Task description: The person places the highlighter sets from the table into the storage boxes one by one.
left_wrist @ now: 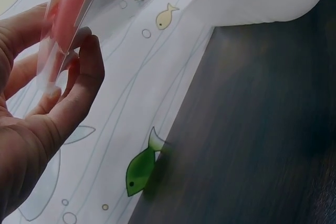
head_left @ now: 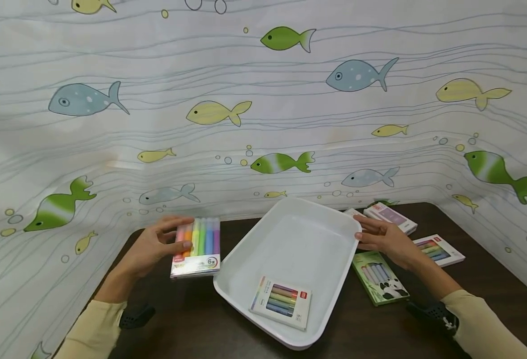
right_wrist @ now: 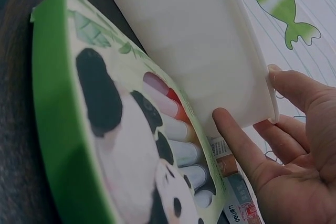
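In the head view my left hand point(head_left: 159, 244) pinches a clear pack of highlighters point(head_left: 202, 244), several colours side by side, at its left edge. The pack is upright beside the left rim of a white plastic tray point(head_left: 290, 239). The left wrist view has the fingers point(left_wrist: 86, 77) on the pack's end, near a pink pen point(left_wrist: 68, 19). My right hand point(head_left: 386, 242) grips the tray's far right corner, with one finger point(right_wrist: 239, 140) against the outer wall in the right wrist view. A white box of coloured sticks point(head_left: 283, 303) lies inside the tray at the near end.
Right of the tray, a green panda box of pens point(head_left: 380, 279) lies below my right hand. Behind it are a white box with a rainbow window point(head_left: 440, 250) and a white-and-purple box point(head_left: 391, 218). A fish-print cloth point(head_left: 227, 144) hangs around the dark table point(head_left: 178, 319).
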A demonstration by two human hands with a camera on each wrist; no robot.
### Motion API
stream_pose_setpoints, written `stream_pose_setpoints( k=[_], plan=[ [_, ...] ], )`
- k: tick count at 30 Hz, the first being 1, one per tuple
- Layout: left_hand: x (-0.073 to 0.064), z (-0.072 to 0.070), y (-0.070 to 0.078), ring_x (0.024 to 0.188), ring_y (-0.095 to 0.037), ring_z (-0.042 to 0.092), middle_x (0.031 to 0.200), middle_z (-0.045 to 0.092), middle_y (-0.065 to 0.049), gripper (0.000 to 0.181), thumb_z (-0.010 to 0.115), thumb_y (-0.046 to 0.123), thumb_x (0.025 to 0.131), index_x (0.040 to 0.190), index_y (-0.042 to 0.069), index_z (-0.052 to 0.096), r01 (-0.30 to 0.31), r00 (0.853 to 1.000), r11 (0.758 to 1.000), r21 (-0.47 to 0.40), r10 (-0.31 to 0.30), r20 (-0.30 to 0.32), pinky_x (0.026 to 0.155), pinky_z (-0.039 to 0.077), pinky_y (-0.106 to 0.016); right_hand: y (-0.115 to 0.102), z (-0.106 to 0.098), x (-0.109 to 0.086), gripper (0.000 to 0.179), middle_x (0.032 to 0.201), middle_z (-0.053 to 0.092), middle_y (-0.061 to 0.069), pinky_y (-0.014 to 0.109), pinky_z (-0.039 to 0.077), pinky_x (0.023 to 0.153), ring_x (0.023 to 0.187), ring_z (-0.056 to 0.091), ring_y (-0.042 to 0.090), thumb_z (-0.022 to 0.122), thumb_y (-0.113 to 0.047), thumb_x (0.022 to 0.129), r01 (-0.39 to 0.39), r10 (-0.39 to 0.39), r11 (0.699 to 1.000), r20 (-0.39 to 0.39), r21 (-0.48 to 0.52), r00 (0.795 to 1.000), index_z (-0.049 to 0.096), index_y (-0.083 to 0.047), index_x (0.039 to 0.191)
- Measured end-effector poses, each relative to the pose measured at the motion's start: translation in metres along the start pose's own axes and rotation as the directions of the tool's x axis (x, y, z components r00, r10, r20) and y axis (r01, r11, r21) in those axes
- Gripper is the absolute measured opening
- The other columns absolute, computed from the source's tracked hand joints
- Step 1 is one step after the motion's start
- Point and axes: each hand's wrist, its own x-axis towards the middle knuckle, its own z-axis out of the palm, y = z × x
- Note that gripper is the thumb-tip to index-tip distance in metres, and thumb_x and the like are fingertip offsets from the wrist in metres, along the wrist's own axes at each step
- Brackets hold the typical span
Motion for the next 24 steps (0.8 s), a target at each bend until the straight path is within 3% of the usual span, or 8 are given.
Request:
stream_pose_setpoints(
  k=[9, 19, 24],
  plan=[
    [0.002, 0.015, 0.004, 0.116, -0.049, 0.053, 0.146, 0.035, -0.015, 0.057, 0.078, 0.007, 0.090, 0.143, 0.006, 0.058, -0.015, 0.998, 1.000, -0.011, 0.015, 0.059, 0.079, 0.060, -0.043, 0.001, 0.000, 0.002, 0.073, 0.159, 0.030, 0.027, 0.046, 0.053, 0.093, 0.121, 0.062, 0.027, 0.066, -0.008, 0.100, 0.007, -0.007, 1.000, 0.006, -0.005, 1.000, 0.025, 0.002, 0.159],
    [0.001, 0.027, 0.019, 0.107, -0.043, 0.062, 0.146, 0.032, -0.010, 0.061, 0.080, 0.006, 0.088, 0.144, 0.009, 0.058, 0.002, 0.991, 0.999, -0.049, 0.004, 0.130, 0.074, 0.060, -0.049, 0.001, 0.001, 0.001, 0.074, 0.161, 0.026, 0.024, 0.044, 0.052, 0.094, 0.123, 0.061, 0.027, 0.067, -0.011, 0.100, -0.003, 0.003, 0.999, -0.003, -0.037, 1.000, 0.025, 0.001, 0.160],
    [0.000, 0.034, 0.022, 0.104, -0.042, 0.064, 0.143, 0.033, -0.012, 0.061, 0.081, 0.004, 0.087, 0.143, 0.010, 0.058, -0.002, 0.988, 0.998, -0.056, 0.011, 0.156, 0.072, 0.060, -0.050, 0.000, 0.001, 0.001, 0.074, 0.158, 0.032, 0.026, 0.044, 0.053, 0.094, 0.120, 0.063, 0.026, 0.068, -0.011, 0.100, -0.013, 0.012, 0.999, -0.007, -0.031, 1.000, 0.026, 0.001, 0.159]
  ],
)
